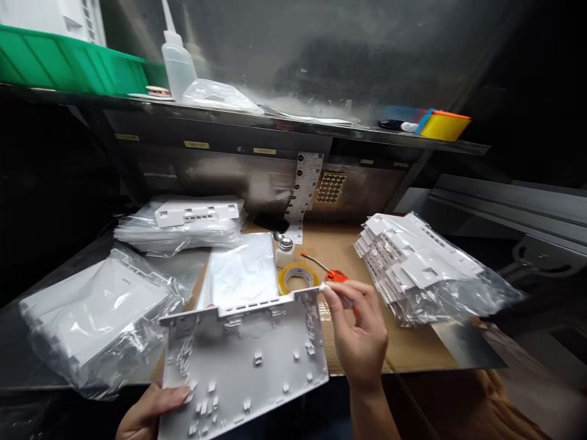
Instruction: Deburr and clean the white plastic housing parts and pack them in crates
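Note:
A white plastic housing panel (270,342) is tilted up in front of me, its inner side with clips and small posts facing me. My left hand (151,406) grips its lower left edge, thumb on the inner face. At the panel's upper right corner, my right hand (360,330) is closed in a pinch. A small white bit shows at those fingertips, but I cannot tell whether it belongs to the panel. Just behind the panel lie a roll of clear yellowish tape (298,278), an orange-handled tool (337,276) and a stack of clear plastic bags (243,266).
Bagged white panels lie at left (96,311), back left (183,223) and right (422,263). A small metal-topped bottle (285,250) stands behind the tape. Above, the shelf (302,125) holds a green bin (68,64), a squeeze bottle (178,67) and a yellow container (444,126).

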`<state>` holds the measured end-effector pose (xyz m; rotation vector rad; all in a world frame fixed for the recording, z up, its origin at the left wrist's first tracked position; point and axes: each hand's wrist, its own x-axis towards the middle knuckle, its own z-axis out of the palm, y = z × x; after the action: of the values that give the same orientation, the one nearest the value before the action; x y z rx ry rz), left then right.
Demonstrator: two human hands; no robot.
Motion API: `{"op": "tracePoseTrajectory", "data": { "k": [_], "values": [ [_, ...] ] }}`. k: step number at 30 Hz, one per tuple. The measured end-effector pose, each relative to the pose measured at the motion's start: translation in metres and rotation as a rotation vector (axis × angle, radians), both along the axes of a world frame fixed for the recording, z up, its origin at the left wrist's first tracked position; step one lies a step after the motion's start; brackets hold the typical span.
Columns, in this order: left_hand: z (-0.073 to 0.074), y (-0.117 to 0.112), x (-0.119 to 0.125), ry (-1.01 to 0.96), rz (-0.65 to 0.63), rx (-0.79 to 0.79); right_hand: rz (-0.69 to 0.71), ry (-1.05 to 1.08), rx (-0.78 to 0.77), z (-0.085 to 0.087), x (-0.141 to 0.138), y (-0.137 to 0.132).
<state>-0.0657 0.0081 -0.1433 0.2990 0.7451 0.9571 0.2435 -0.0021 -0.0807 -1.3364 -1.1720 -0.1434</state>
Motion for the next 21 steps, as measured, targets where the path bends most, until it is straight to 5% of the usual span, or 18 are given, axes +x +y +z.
{"op": "tracePoseTrajectory", "data": {
  "k": [6,14,21],
  "values": [
    [0.035,-0.005,0.049,-0.058,0.039,0.034,-0.109,-0.081,-0.013,-0.003,0.014,0.003],
    [0.047,-0.009,0.096,-0.140,-0.039,0.049,0.269,-0.104,0.049,0.027,-0.072,0.003],
    [0.045,-0.010,0.104,-0.200,-0.071,0.053,0.249,-0.110,0.030,0.020,-0.077,0.011]
  ]
}}
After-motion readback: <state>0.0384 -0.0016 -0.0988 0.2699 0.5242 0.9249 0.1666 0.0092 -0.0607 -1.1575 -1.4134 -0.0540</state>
